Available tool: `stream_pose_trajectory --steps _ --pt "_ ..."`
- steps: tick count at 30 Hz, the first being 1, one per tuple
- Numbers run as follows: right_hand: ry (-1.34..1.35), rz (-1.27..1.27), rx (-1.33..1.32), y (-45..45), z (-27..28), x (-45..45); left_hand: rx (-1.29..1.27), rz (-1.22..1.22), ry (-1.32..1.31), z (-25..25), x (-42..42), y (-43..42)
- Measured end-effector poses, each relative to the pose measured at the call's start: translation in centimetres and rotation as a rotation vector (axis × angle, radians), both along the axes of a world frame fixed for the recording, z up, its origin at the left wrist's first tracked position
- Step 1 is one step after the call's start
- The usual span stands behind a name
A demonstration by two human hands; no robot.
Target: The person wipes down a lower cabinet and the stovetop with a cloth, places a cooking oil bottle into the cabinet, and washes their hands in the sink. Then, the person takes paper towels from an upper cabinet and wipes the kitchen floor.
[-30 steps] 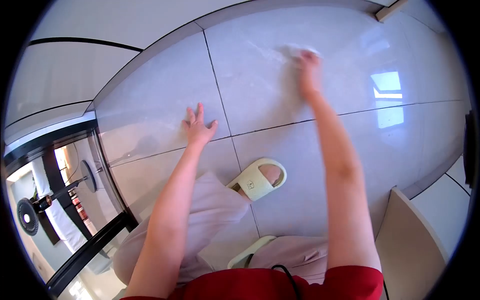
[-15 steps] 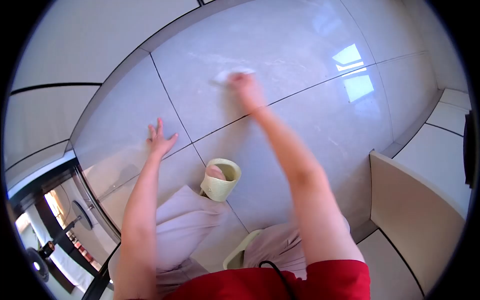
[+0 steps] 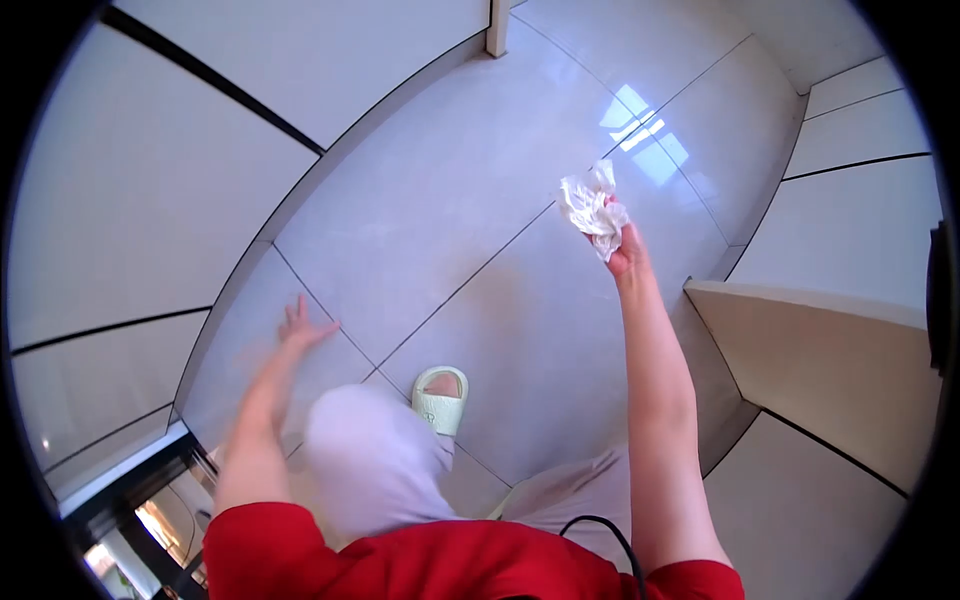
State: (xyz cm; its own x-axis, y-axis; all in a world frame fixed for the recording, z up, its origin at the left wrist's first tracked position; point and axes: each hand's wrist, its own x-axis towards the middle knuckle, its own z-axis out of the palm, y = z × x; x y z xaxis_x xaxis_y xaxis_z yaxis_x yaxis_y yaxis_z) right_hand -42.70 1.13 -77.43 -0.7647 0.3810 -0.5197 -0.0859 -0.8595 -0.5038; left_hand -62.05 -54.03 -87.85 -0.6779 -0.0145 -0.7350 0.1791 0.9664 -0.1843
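A crumpled white tissue [image 3: 594, 208] is gripped in my right hand [image 3: 628, 252], out ahead on the right. My fingers wrap its near side and are partly hidden by it. The hand appears raised above the tiled floor [image 3: 470, 240]. Over on the left, my left hand [image 3: 304, 326] has its fingers spread and holds nothing. It is over the tiles close to a dark joint line; whether it touches the floor I cannot tell. Between the two arms shows a foot in a pale green slipper [image 3: 441, 398].
White cabinet fronts [image 3: 160, 190] with dark gaps line the left. On the right a beige panel [image 3: 820, 350] juts out near more white cabinets [image 3: 850, 225]. A glass-fronted appliance [image 3: 150, 525] stands at lower left. Window light reflects off the far tiles.
My right hand has moved right with the tissue, away from where it was at the floor. The left hand sits lower in view, still spread. The view has turned and shifted.
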Motion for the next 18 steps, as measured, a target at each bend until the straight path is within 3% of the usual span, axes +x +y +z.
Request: stream_pose_trajectory --steps 2,4,6,9,12,15,18 --pt "-0.072 0.029 0.045 1.0 -1.8 0.2 0.034 0.121 0.194 1.4 2.5 0.7" --pt "-0.227 0.057 0.180 1.3 -2.0 -0.5 0.077 0.103 0.183 0.7 1.7 -0.8" --pt "-0.485 0.028 0.352 3.5 -1.0 -1.4 0.048 0.285 0.149 1.1 1.6 0.2" --pt "-0.503 0.189 0.651 6.9 8.0 -2.7 0.087 0.409 0.103 3.6 1.2 2.1" --pt "-0.381 0.253 0.626 8.0 16.3 -6.2 0.132 0.424 0.124 3.0 1.0 1.3" --pt "-0.614 0.516 1.011 9.6 21.1 -8.2 0.158 0.431 0.145 3.0 1.1 1.6" --pt "-0.587 0.688 1.377 8.1 24.9 -11.2 0.196 0.436 0.154 2.6 1.2 1.1"
